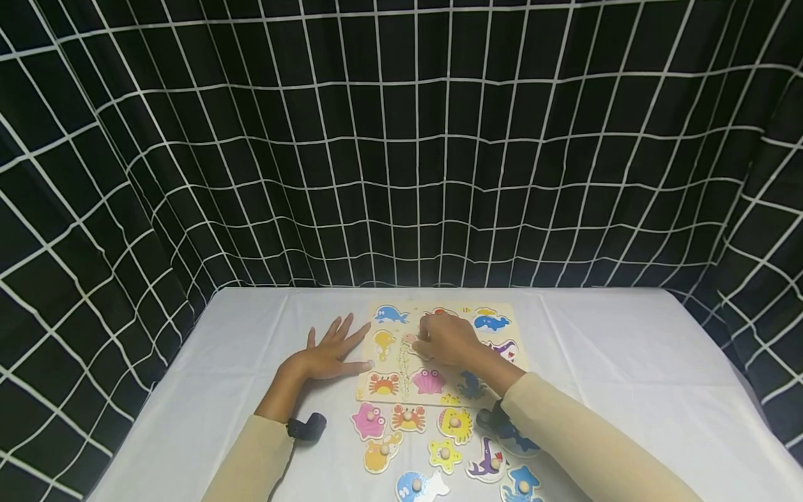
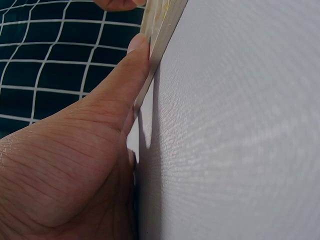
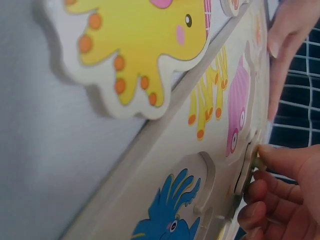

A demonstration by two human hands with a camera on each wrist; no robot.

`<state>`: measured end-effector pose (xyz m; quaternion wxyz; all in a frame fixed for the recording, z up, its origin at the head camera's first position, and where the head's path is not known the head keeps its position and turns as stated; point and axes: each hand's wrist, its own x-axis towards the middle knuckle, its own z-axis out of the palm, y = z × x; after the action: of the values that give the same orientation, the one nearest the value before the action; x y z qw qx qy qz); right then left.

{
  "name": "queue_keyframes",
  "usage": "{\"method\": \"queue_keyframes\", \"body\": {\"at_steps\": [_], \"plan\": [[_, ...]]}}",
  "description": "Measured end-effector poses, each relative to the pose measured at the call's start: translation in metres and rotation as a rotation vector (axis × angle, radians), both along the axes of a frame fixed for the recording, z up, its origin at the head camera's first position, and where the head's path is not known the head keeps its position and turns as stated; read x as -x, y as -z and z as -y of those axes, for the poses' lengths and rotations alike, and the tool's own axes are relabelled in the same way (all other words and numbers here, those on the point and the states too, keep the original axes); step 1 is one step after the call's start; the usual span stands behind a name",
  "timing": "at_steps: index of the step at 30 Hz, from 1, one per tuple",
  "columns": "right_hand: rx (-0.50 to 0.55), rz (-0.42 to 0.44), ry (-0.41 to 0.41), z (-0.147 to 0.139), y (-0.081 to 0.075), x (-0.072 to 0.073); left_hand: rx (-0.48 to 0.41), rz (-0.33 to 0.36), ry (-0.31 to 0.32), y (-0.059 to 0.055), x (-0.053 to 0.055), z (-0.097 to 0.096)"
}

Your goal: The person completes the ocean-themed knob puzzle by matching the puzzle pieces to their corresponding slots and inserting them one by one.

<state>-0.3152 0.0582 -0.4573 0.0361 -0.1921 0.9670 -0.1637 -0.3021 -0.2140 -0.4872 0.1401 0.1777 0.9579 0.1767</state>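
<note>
A wooden peg puzzle board with printed sea animals lies on the white table. Over its middle, my right hand pinches the knob of a puzzle piece between thumb and fingers. That piece shows nearly edge-on in the right wrist view, so its picture is hidden. My left hand lies spread at the board's left side, its thumb touching the board's edge. Pink shell and blue squid pictures show in the board's recesses.
Loose knobbed pieces lie in front of the board: a pink one, a crab, a yellow fish, a seahorse, a starfish and several others. A dark grid-patterned curtain surrounds the white-covered table.
</note>
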Motion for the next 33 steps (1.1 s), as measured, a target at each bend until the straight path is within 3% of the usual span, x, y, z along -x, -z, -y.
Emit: {"method": "queue_keyframes", "body": {"at_steps": [17, 33], "plan": [[-0.001, 0.045, 0.067, 0.0019, 0.0001, -0.0055, 0.015, -0.004, 0.013, 0.0009, 0.0001, -0.0014], [-0.011, 0.017, 0.027, -0.0018, -0.0037, -0.0065, -0.009, 0.01, 0.009, 0.0018, 0.0003, 0.001]]}}
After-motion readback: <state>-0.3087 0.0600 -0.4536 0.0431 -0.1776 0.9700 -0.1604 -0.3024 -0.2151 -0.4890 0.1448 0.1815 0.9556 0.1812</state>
